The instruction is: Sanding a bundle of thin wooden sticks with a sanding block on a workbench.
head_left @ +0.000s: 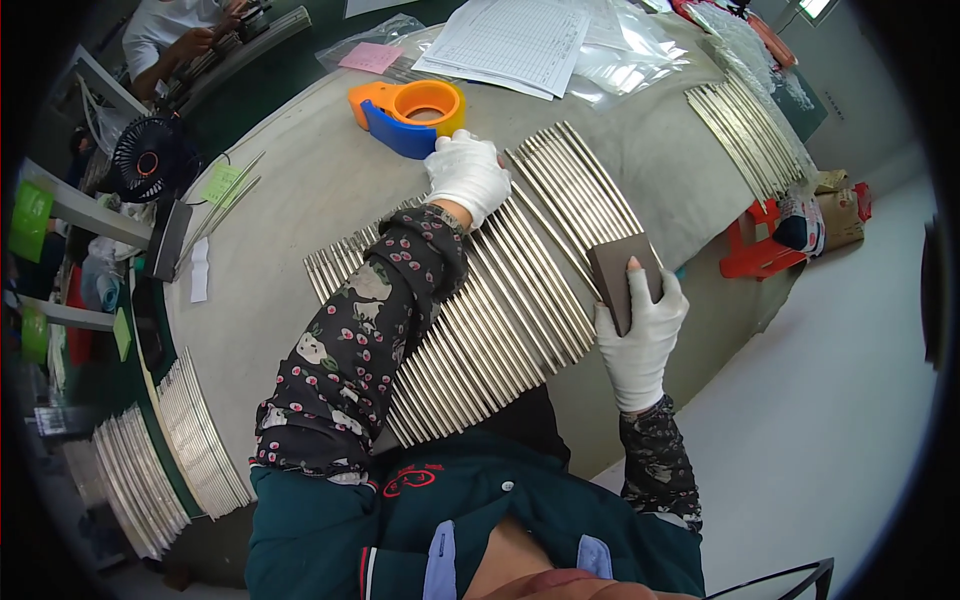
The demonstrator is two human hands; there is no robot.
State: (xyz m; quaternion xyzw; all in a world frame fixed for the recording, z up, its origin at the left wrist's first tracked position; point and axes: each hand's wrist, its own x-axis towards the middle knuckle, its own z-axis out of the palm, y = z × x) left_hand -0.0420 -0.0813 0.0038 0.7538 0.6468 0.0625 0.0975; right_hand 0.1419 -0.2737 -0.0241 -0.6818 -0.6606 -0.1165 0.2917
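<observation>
We see the left hand (466, 176) in a white glove lying flat, fingers together, pressed down on the far end of a long row of slim silvery metal rods (480, 300) that lie side by side across the grey cloth-covered surface (300, 170). The right hand (640, 330), also gloved in white, pinches a dark brown rectangular sanding block (622, 278) between thumb and fingers, held upright just at the near right edge of the row, touching or almost touching the rod ends; we cannot quite tell which from here.

We judge the step in hand to be the rubbing of the rods, with the left hand steadying them. The next move would call for the block to be laid flat on the metal and drawn along the rods' length, with the left palm firm so none roll.

An orange and blue tape dispenser (408, 110) sits just beyond the left hand, with printed sheets of paper (510, 45) further off.
</observation>
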